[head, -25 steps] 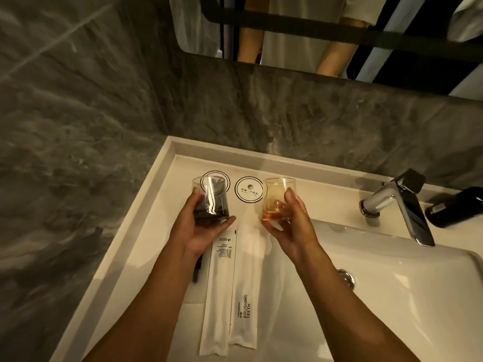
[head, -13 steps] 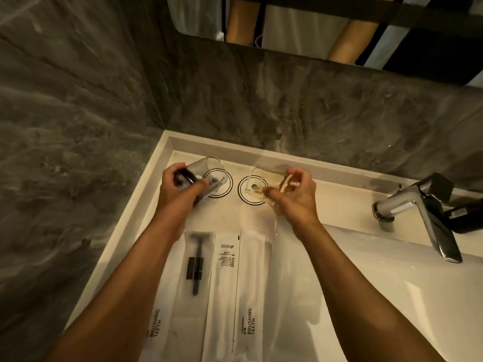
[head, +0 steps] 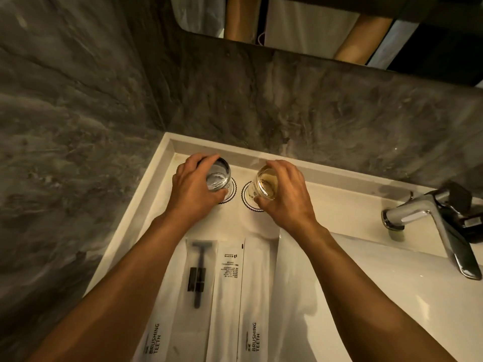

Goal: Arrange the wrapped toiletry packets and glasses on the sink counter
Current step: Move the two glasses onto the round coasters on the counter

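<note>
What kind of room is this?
Probably a hotel bathroom: a white sink counter with a chrome faucet, a mirror above, and sealed packets marked BRUSHING TEETH.

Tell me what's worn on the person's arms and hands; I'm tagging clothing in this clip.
Nothing is worn: the left hand and right hand are bare, with no gloves, rings or watch visible. Both forearms are uncovered to the frame's lower edge, with no sleeve showing.

Smoky grey glass (head: 218, 177), amber glass (head: 265, 182), grey marbled wall (head: 78, 100)
</note>
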